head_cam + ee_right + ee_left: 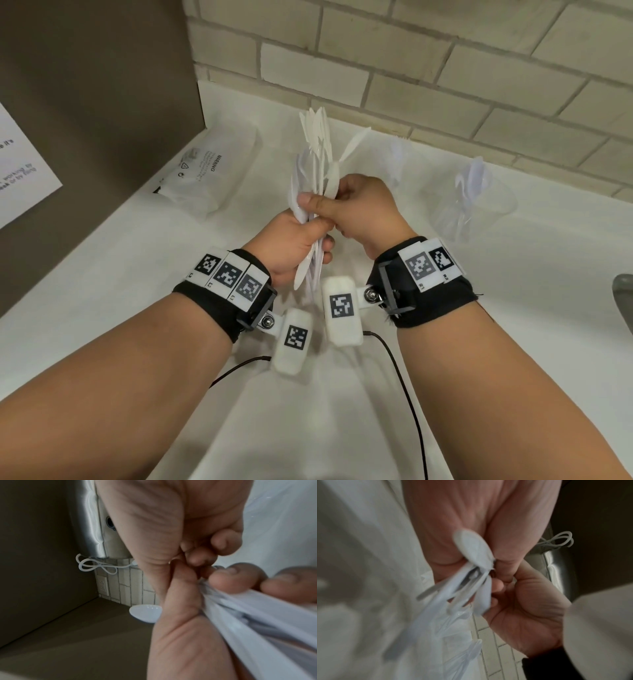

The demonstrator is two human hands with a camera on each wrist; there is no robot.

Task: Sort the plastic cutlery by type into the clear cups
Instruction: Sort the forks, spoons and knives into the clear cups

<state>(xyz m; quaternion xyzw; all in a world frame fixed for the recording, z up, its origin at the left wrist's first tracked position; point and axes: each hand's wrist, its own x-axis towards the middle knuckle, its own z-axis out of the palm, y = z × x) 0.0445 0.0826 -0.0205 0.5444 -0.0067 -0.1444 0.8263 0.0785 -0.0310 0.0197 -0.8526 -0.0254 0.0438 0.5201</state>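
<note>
White countertop (144,308) against cream brick wall (445,68) at far side; brown panel (96,68) at left carrying a printed sheet (24,171). Plastic packaging bag (209,171) with "WARNING" print lying at far left on countertop. Clear cup (479,202) at far right, tilted, holding a few white pieces, type not readable; second clear cup (397,161) faintly visible near wall, contents unclear. Metal edge (625,298) at right border. Left hand (291,246) clenched round lower part of a bundle of white plastic cutlery (317,154), held above countertop near centre, utensil ends fanned up toward wall. Right hand (363,209) just beside and touching left hand, thumb and fingers pinching into bundle at mid-length. Left wrist view: handle ends (471,582) sticking out below fist, blurred. Right wrist view: spoon bowl (145,613) showing past thumb. Marker-tagged black wristbands (435,284) on both wrists.
</note>
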